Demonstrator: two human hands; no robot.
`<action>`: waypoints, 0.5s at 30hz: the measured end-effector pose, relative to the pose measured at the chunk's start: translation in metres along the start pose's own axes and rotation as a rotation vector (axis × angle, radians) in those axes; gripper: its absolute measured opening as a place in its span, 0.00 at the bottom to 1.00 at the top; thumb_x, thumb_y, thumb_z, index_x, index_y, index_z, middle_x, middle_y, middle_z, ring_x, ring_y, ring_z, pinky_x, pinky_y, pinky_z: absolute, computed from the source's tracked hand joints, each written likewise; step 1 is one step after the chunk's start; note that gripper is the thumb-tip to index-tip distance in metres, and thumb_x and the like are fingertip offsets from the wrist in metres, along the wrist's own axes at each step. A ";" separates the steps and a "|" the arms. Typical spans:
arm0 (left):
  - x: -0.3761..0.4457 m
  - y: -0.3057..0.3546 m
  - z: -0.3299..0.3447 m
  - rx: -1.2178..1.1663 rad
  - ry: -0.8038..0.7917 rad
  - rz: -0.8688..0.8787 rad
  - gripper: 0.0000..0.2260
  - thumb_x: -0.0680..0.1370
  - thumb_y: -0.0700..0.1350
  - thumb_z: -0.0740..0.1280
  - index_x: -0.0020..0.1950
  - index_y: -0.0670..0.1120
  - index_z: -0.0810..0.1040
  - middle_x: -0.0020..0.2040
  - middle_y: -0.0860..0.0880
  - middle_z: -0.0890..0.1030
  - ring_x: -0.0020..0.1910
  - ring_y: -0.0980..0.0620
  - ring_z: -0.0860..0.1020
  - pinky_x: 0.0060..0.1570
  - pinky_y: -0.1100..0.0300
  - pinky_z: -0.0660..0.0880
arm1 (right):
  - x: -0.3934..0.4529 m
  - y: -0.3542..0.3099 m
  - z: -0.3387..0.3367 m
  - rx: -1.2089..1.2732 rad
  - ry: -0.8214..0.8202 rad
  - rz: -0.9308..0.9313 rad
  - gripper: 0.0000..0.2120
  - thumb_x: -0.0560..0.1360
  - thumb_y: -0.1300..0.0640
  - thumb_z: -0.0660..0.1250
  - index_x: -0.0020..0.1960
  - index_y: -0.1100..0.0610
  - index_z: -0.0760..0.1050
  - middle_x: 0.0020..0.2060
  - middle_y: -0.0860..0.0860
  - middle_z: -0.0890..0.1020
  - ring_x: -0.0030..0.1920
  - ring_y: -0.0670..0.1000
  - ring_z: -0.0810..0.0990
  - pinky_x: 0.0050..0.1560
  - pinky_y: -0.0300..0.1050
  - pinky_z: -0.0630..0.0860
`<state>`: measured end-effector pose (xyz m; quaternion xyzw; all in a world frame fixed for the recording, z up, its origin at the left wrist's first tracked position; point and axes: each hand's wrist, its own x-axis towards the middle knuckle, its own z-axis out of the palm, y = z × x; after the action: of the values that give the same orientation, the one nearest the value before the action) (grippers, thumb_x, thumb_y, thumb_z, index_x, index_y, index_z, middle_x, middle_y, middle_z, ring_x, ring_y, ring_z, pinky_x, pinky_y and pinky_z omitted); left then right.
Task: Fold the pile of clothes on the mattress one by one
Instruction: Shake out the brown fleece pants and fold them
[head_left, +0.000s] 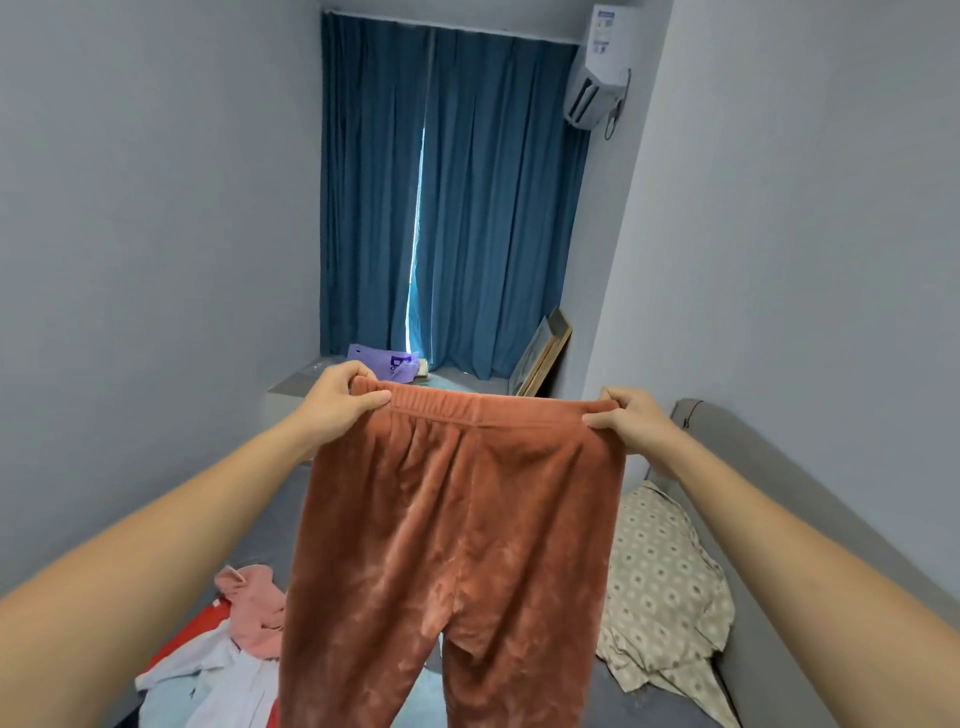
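From the head view, a pair of rust-orange trousers (447, 525) in a soft, plush, velvety fabric hangs spread out in the air, its gathered elastic waistband stretched level at the top and its two legs dropping out of the lower edge of the picture. The left hand (340, 400) pinches the left end of the waistband, thumb in front and fingers curled over the top; the right hand (626, 418) grips the right end the same way. Both bare forearms reach forward and up, held wide apart. Below, on the grey mattress (291, 499), a crumpled pile of clothes (223, 654) in pink, red, white and pale blue lies at the lower left, partly hidden by the trousers. A patterned pillow (660, 582) rests against the padded grey headboard (769, 478) on the right. Blue pleated curtains (452, 192) hang at the far wall.
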<state>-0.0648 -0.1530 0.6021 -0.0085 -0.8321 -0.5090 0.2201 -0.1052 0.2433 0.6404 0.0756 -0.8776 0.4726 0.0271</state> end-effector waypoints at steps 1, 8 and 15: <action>-0.002 0.000 0.005 0.010 -0.002 -0.017 0.09 0.77 0.39 0.75 0.47 0.37 0.77 0.40 0.48 0.76 0.39 0.52 0.72 0.44 0.56 0.69 | 0.001 -0.001 0.009 -0.001 -0.002 0.015 0.19 0.74 0.61 0.73 0.36 0.50 0.64 0.35 0.51 0.72 0.37 0.51 0.71 0.36 0.43 0.66; -0.014 -0.027 0.038 0.014 0.020 -0.319 0.11 0.76 0.34 0.73 0.42 0.44 0.73 0.41 0.45 0.79 0.38 0.49 0.75 0.37 0.59 0.72 | 0.002 0.013 0.061 0.034 -0.038 0.305 0.08 0.68 0.60 0.79 0.46 0.58 0.84 0.44 0.56 0.86 0.39 0.52 0.82 0.31 0.38 0.75; -0.028 -0.037 0.078 0.062 0.082 -0.247 0.13 0.72 0.45 0.79 0.43 0.49 0.74 0.40 0.50 0.79 0.41 0.49 0.76 0.44 0.52 0.74 | -0.006 0.007 0.116 0.196 0.012 0.275 0.16 0.71 0.64 0.76 0.37 0.52 0.71 0.34 0.54 0.76 0.35 0.52 0.75 0.29 0.39 0.72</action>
<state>-0.0757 -0.0984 0.5306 0.1215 -0.8325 -0.5062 0.1899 -0.0971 0.1510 0.5702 -0.0459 -0.8293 0.5555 -0.0401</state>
